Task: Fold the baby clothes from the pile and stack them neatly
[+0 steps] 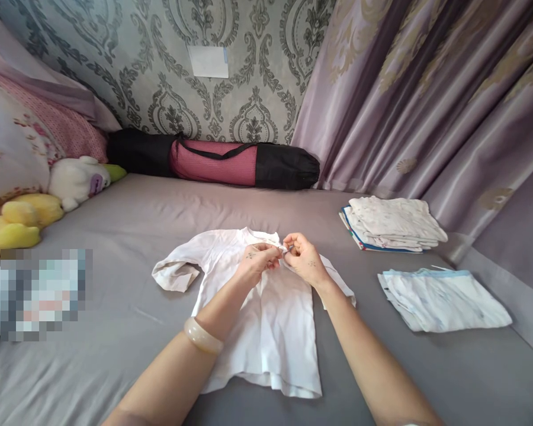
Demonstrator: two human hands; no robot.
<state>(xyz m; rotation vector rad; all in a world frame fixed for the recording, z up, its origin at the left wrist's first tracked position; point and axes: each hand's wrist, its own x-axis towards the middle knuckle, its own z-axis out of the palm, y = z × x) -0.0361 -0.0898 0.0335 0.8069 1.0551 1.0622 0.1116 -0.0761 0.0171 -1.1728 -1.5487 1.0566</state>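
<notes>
A small white shirt (257,331) lies spread on the grey bed sheet, its collar toward the wall and its hem toward me. My left hand (263,259) pinches the cloth just below the collar, a pale bangle on that wrist. Close beside it, my right hand (302,255) grips the same raised bit of the shirt near the neckline with thumb and forefinger. The fingertips of both hands nearly meet there, and they hide whatever small part lies between them. One sleeve fans out at the left; my right forearm partly covers the other.
Folded clothes (395,222) form a stack at the right, with another folded light-blue and white garment (444,299) nearer. A black and pink rolled bag (213,160) lies along the wall. Plush toys (75,180) sit at the left, near a blurred-out item (47,296).
</notes>
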